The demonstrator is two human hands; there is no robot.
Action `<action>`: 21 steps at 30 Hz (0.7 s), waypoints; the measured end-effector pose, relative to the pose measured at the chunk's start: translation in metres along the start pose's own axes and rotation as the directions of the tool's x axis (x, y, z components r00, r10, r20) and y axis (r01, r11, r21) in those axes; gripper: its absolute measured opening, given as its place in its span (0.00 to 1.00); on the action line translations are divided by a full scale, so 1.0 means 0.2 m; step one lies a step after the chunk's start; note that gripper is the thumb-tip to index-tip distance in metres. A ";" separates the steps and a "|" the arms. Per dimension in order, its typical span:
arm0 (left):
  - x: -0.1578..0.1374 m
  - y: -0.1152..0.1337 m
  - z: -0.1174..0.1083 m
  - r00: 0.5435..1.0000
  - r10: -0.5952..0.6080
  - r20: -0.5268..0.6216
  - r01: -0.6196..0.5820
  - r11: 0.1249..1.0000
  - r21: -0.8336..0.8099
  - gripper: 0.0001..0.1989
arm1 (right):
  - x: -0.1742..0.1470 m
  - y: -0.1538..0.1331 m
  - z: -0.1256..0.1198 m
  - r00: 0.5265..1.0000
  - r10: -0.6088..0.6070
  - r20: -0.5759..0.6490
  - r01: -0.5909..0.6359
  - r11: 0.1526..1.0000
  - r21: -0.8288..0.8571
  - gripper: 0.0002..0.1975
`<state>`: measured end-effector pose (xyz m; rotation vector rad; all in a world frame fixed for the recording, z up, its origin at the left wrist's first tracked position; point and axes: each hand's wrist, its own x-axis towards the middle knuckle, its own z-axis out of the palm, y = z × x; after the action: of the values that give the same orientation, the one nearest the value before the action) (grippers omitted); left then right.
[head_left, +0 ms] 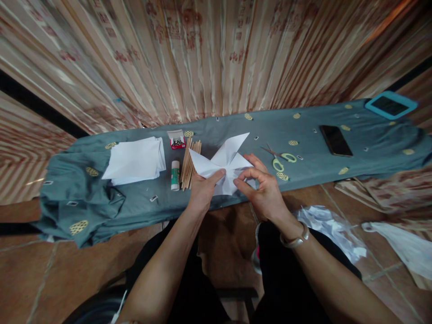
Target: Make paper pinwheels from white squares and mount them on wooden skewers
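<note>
A white paper pinwheel (227,156) is held up near the front edge of the cloth-covered bench, its points folded in towards the middle. My left hand (202,191) grips its left side, with the thumb pressed at the centre. At its lower right, my right hand (263,186) is closed on the paper, thumb and index finger pinched together. Whether a small piece sits between those fingertips I cannot make out. Thin wooden sticks (186,168) lie just left of the pinwheel, partly behind it.
Left of the sticks are a glue stick (175,175), an open red box of small metal pieces (177,141) and stacked white paper (137,161). Scissors (278,162), a phone (335,140) and a blue-framed tablet (391,105) lie to the right. A plastic bag of paper scraps (329,227) is on the floor.
</note>
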<state>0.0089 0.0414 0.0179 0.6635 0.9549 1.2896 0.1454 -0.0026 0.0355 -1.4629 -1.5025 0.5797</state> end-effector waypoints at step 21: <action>-0.04 -0.01 0.03 1.000 -0.015 0.007 0.015 1.000 0.008 0.12 | 0.01 0.01 0.00 0.996 0.031 -0.080 -0.033 0.999 -0.018 0.07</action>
<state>0.0146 0.0345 0.0201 0.6653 0.9578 1.2700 0.1459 -0.0004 0.0344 -1.5101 -1.4288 0.5214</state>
